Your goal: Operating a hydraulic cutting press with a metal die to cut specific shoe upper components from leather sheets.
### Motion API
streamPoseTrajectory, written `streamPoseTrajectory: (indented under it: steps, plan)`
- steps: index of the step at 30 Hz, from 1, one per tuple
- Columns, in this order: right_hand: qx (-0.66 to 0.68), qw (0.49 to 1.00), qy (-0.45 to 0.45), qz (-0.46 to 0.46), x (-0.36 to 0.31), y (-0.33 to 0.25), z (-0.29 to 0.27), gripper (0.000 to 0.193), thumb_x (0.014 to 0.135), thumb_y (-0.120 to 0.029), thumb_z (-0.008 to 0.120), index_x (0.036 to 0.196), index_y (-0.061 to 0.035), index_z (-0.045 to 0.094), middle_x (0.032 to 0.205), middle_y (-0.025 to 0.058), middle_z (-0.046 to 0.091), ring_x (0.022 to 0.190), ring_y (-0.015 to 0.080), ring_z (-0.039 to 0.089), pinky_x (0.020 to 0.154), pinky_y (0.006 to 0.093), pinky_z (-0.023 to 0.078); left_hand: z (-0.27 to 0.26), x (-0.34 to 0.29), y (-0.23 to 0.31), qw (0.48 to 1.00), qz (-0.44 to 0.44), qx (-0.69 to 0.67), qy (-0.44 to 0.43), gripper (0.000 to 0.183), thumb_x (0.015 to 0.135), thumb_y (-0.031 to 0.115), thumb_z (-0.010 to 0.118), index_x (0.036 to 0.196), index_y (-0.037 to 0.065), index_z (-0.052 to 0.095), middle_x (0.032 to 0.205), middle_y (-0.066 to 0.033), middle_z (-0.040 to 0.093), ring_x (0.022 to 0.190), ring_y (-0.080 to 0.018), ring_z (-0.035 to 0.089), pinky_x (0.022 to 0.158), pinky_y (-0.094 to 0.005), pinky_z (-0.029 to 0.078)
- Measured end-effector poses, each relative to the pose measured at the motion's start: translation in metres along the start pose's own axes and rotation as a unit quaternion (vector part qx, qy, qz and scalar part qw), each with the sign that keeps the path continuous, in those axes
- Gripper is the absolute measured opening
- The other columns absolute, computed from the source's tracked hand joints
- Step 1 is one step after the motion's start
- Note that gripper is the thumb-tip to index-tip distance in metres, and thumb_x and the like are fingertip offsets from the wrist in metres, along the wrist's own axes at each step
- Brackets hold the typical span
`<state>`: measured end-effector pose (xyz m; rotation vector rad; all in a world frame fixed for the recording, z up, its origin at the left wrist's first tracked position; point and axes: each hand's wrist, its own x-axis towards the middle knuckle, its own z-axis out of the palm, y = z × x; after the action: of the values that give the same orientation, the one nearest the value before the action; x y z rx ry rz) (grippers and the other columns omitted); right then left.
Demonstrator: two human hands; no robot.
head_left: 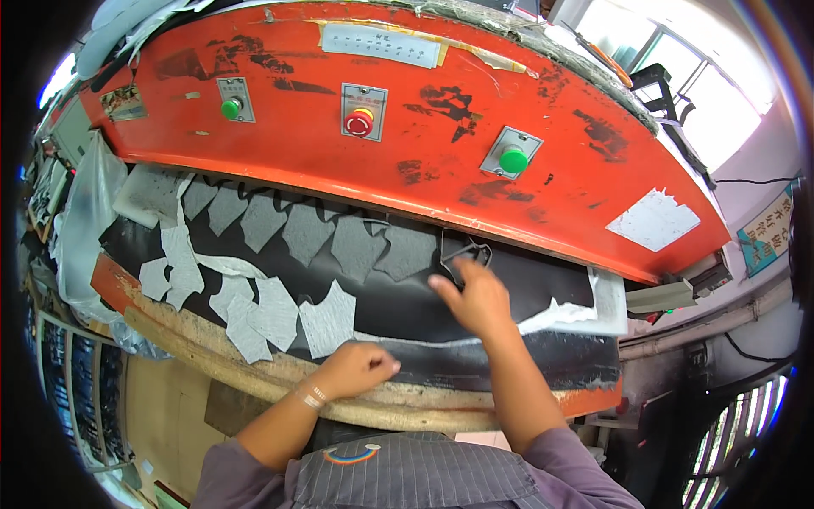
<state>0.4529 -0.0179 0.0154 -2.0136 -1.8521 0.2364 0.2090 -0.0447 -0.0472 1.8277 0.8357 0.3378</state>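
My right hand (483, 304) reaches to a thin-walled metal cutting die (465, 251) on the black sheet material (526, 276). Thumb and fingers are at the die's near side, and the hand partly covers it. Left of the die runs a row of dark grey angular shapes (307, 235); whether these are loose pieces or cut-outs, I cannot tell. My left hand (360, 370) is loosely closed over the near edge, with nothing visible in it. Close to it lies a light grey cut piece (328, 321), and several more pieces (248, 327) overlap farther left.
Above the work surface stands a red machine beam (280, 136) with two green buttons (513, 159) and a red stop button (359, 124). A pale worn ledge (373, 411) curves along the near side. Clear plastic bagging (85, 229) hangs at left; white scrap (560, 316) lies at right.
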Motion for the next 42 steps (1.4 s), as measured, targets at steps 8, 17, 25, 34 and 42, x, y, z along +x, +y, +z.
streamPoseTrajectory:
  steps: [8, 17, 25, 34, 42]
  plan:
    - [-0.112, 0.977, -0.126, 0.131, 0.023, 0.006, 0.009, 0.052, 0.077, -0.037, 0.067, 0.116, -0.0029, 0.060, 0.120, 0.0234, 0.050, 0.107, 0.0362, 0.055, 0.089, 0.0443, 0.047, 0.031, 0.130, 0.022, 0.943, -0.015, -0.245, 0.227, 0.068, 0.096, 0.046, 0.050, 0.143, 0.002, 0.027, 0.120, -0.0137, 0.057, 0.061, -0.0140, 0.060, 0.054, -0.0259, 0.050]
    - [0.638, 0.755, -0.023, 0.146, -0.041, 0.109, -0.028, 0.054, 0.076, -0.008, 0.068, 0.124, -0.0025, 0.044, 0.107, 0.0101, 0.057, 0.097, 0.0182, 0.057, 0.085, 0.0319, 0.047, 0.067, 0.162, 0.069, 0.992, -0.031, -0.050, 0.110, 0.100, 0.077, 0.063, 0.064, 0.146, 0.001, 0.026, 0.141, -0.0335, 0.026, 0.123, -0.0453, 0.043, 0.107, -0.0409, 0.034]
    - [0.644, 0.753, -0.050, 0.124, -0.063, 0.111, -0.020, 0.013, 0.091, -0.007, 0.057, 0.099, -0.0089, 0.046, 0.093, 0.0075, 0.061, 0.081, 0.0122, 0.059, 0.071, 0.0256, 0.049, 0.091, 0.151, 0.031, 0.967, 0.165, -0.170, -0.093, 0.099, 0.072, 0.046, 0.080, 0.145, 0.002, 0.030, 0.144, -0.0218, 0.027, 0.125, -0.0310, 0.044, 0.103, -0.0382, 0.040]
    - [0.498, 0.856, -0.141, -0.004, -0.063, 0.075, -0.040, 0.020, 0.087, -0.008, 0.064, 0.106, -0.0033, 0.061, 0.094, 0.0024, 0.059, 0.084, 0.0088, 0.055, 0.077, 0.0261, 0.047, 0.091, 0.091, 0.060, 0.974, 0.094, -0.192, 0.071, 0.086, 0.069, 0.034, 0.083, 0.138, 0.007, 0.040, 0.118, -0.0178, 0.058, 0.106, -0.0253, 0.059, 0.090, -0.0355, 0.047]
    - [-0.041, 0.872, -0.217, -0.437, 0.020, 0.111, -0.025, 0.023, 0.080, -0.014, 0.067, 0.099, -0.0021, 0.063, 0.098, 0.0121, 0.058, 0.100, 0.0295, 0.054, 0.086, 0.0397, 0.046, -0.001, 0.053, 0.025, 0.973, -0.027, 0.228, -0.026, 0.033, 0.076, 0.031, 0.075, 0.097, 0.006, 0.066, 0.104, -0.0139, 0.066, 0.103, -0.0317, 0.060, 0.088, -0.0415, 0.046]
